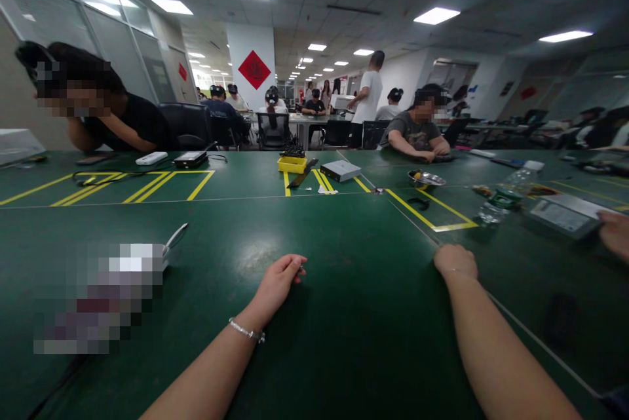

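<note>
My left hand [282,276] is over the green table [363,315], thumb and fingers pressed together. A tiny glint shows at the fingertips, too small to name. My right hand [457,261] rests on the table as a fist, knuckles up, near the pale seam line. Its fingers curl under, so anything inside is hidden. Between the two hands lies bare green surface. Left of my left hand is a blurred-out device [113,295] with a white cable [175,235] at its far end.
Farther back are a yellow bin [291,165], a grey box [340,171] and a metal bowl [426,178]. A plastic bottle [506,194] and another box [565,215] stand at right, with another person's hand [614,234] beside it. People sit across the table.
</note>
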Tool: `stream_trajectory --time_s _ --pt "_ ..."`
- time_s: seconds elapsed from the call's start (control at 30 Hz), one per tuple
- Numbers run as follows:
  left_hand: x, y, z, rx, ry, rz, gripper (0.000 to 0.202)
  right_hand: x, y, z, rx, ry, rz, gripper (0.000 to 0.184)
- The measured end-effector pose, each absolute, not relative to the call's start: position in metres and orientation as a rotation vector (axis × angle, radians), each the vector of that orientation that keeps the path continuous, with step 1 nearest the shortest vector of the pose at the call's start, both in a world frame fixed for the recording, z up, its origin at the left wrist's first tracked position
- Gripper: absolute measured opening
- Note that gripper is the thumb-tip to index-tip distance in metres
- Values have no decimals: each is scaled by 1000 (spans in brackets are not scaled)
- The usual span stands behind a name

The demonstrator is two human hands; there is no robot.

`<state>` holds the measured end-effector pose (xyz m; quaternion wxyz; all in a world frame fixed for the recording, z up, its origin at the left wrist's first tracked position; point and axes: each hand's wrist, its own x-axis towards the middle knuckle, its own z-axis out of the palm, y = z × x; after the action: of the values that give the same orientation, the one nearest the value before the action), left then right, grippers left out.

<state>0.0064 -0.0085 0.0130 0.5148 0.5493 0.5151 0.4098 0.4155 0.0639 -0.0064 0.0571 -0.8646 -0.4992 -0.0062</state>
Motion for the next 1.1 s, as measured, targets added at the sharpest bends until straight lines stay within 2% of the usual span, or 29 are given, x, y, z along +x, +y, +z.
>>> stream_trajectory --time_s 0.23,0.47,0.6,0.83,0.97,1.1 --pt "7 -10 14 1285 1226 966 30 408 57 4 -2715 -1426 -81 33" --pt "8 -6 8 1304 1240 967 29 388 65 10 -2466 -1544 -73 27" --pt "8 -4 6 1315 1220 980 23 347 76 11 -2123 -1495 339 21" --pt "9 -5 7 1290 1186 978 16 232 51 17 -1200 -1116 1491 9" --pt "10 -7 6 1345 1192 1006 17 189 26 21 -950 -1088 1821 11" --pt "12 -7 3 1372 1166 1056 16 174 14 17 -867 -1070 1951 17"
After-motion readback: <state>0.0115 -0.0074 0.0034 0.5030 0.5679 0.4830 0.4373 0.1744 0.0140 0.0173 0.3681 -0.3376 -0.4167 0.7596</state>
